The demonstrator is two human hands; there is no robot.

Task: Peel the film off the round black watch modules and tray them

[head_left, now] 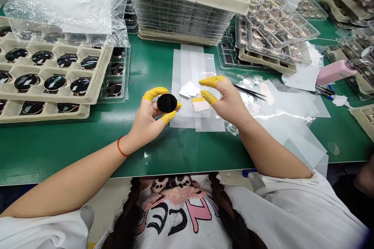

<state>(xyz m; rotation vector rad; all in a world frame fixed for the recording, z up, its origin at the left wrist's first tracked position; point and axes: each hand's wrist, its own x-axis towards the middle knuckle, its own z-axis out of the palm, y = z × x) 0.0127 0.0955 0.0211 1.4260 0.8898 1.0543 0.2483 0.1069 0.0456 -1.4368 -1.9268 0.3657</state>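
We look down at a green table (131,165), where our left hand (147,116), its fingertips in yellow covers, grips a round, glossy black disc (167,103) by the edge, lifted above the tabletop with its dark face toward us. Our right hand (224,99) appears to hold nothing; its thumb and forefinger are spread, hovering just right of a crumpled white cloth (189,90) and a small pink pad (201,105) that lie on translucent sheets (210,125). Similar discs sit in a cream tray (66,73) at left, and black tweezers (250,92) lie to the right. We judge the step in hand to be holding and checking this one disc. From here, we think, the next move calls for a steady edge grip by the left hand and a light, precise pinch from the right, keeping fingertips off the shiny face.
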